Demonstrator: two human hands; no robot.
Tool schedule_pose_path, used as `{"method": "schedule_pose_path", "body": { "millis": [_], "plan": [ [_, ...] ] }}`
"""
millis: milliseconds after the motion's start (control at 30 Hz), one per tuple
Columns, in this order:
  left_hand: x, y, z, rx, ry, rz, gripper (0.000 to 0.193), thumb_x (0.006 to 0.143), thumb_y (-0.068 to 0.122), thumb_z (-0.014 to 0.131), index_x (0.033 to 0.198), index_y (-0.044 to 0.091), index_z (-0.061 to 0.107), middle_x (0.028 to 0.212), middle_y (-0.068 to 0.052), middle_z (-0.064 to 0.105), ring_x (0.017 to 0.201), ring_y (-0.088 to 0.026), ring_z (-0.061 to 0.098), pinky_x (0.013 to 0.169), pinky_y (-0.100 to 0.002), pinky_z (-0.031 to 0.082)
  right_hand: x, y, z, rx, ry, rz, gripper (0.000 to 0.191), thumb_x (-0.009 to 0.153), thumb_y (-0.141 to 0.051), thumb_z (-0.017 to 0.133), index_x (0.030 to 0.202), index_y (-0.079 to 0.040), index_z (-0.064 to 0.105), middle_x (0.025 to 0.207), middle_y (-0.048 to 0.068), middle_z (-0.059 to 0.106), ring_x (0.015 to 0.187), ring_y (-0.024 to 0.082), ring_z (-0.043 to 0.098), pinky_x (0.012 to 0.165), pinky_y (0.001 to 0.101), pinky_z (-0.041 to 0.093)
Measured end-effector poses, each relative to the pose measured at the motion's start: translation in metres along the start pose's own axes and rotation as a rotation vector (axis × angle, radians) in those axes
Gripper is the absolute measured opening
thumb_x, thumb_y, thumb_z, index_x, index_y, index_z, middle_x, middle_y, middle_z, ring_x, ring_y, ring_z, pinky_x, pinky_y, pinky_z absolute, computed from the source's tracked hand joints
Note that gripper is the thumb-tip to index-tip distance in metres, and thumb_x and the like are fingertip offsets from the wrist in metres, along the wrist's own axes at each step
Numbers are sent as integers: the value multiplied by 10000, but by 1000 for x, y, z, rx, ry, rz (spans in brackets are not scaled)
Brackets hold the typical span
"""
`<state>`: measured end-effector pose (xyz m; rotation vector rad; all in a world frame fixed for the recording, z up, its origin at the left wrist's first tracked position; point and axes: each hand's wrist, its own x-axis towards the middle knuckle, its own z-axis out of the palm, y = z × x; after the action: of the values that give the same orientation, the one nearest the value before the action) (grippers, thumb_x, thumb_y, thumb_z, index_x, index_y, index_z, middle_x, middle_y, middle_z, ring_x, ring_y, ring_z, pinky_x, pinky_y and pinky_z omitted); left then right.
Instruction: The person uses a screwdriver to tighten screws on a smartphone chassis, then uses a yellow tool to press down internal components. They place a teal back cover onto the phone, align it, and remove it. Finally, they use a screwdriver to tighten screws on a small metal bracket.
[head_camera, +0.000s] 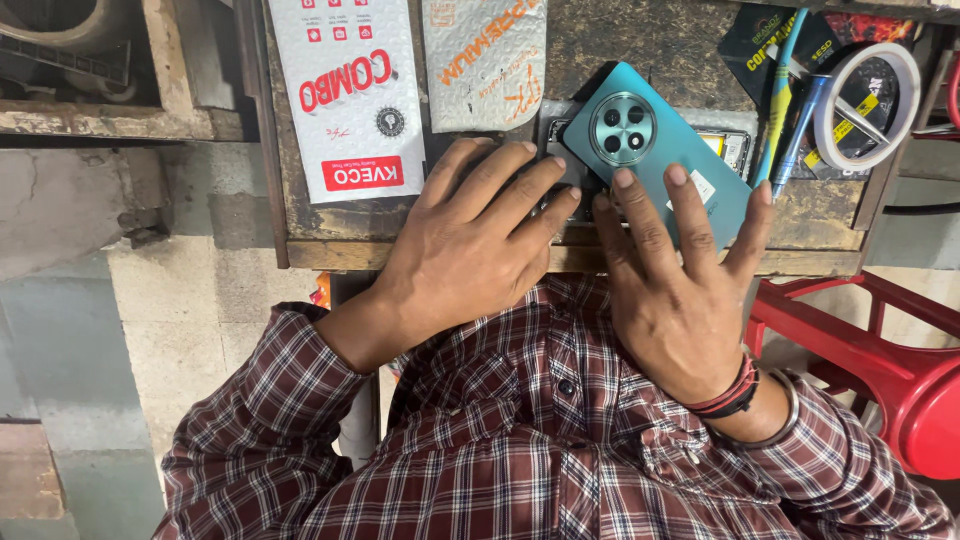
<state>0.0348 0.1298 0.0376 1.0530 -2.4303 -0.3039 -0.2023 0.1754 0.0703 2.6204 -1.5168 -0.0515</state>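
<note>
hands (470, 250) (672, 300) hide most of the opened phone (735, 150) beneath its teal back cover (650, 150).

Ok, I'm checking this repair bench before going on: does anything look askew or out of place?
Yes. The teal back cover sits askew, turned at an angle over the phone beneath it, whose open insides show at one end. The right hand rests fingers on the cover; the left hand presses beside it.

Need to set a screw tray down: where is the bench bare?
Bare: dark top between silver packet, teal phone cover and pens; front edge below white packet. Left hand, right hand and tape roll crowd the rest.
</note>
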Motion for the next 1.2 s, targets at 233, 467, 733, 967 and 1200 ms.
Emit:
{"method": "schedule_pose_path", "body": {
  "millis": [233, 467, 733, 967, 1200],
  "plan": [
    [3, 3, 5, 20, 22, -52, 411, 1042, 328, 666, 1365, 75, 689, 1447, -106, 577, 1389, -298, 472, 1193, -519, 359, 3, -8, -6, -49, 10, -23, 393, 1032, -119, 659, 1407, -55, 753, 1623, 47, 486, 1533, 330, 411, 1248, 737, 187],
    [4, 2, 3, 32, 19, -65, 498, 1046, 364, 701, 1436, 59, 642, 1466, -120, 562, 1389, -311, 465, 1194, -524, 352, 10, -10, -10, -44, 5, -88, 391, 993, -103, 662, 1354, 16, 758, 1576, 113, 496, 1540, 346, 388, 1225, 764, 198],
    [6, 1, 0, 28, 5, -82, 533, 1002, 348, 716, 1444, 63, 632, 1479, -120, 552, 1401, -306, 458, 1214, -534, 327, 18, -4, -11, -35, -44, -211, 358, 928, -97, 668, 1241, 63, 734, 1409, 120, 578, 1508, 330, 435, 1217, 754, 217],
    [6, 1, 4, 10, -6, -85, 543, 999, 359, 712, 1450, 67, 628, 1471, -125, 546, 1403, -302, 446, 1214, -537, 318, 20, 1, -8, 25, -52, -228, 334, 929, -80, 662, 1229, 52, 724, 1391, 94, 591, 1494, 304, 439, 1228, 733, 223],
    [8, 0, 7, 29, 31, -80, 534, 1059, 405, 683, 1456, 54, 618, 1480, -123, 539, 1406, -295, 449, 1212, -531, 332, 14, 12, -4, 94, 48, -115, 387, 986, -102, 713, 1363, -27, 752, 1501, 74, 574, 1499, 325, 431, 1250, 721, 206]
  ]
}}
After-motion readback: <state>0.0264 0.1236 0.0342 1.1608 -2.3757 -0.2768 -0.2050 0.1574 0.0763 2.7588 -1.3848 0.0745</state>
